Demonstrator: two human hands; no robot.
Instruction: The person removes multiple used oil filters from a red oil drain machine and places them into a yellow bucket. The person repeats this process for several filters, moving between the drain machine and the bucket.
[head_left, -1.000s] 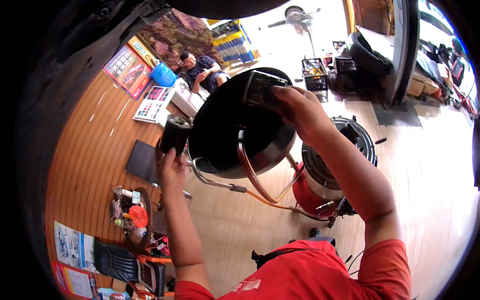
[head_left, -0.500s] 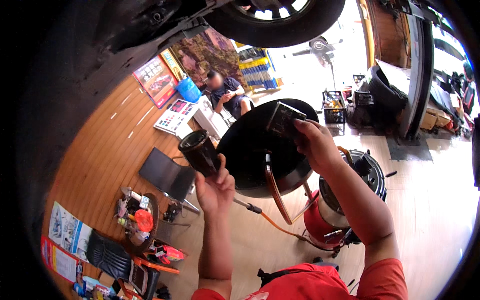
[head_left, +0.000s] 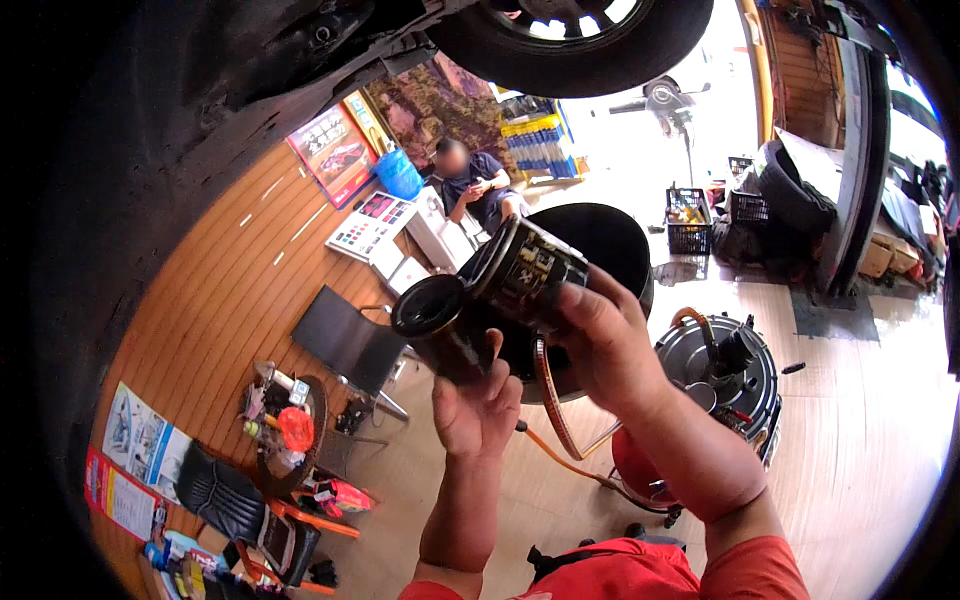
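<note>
My left hand is closed around the lower part of a plain black oil filter, its round ringed end tilted up. In my right hand I grip a second oil filter, dark with yellowish printing on its side. The two filters are side by side at mid-view, their near ends touching or almost touching. Behind and below them is a wide black drain pan, partly hidden by the filters and my right hand. A ribbed brown hose curves down from the pan.
Overhead hangs a raised car's underside with a tire. A tank with a round black top stands at right. A person sits at the back. At left are a dark chair and a cluttered round table.
My right hand has brought its filter down and left, beside the other one, turning its printed side into view. My left hand has shifted slightly right and down. The whole view has shifted a little.
</note>
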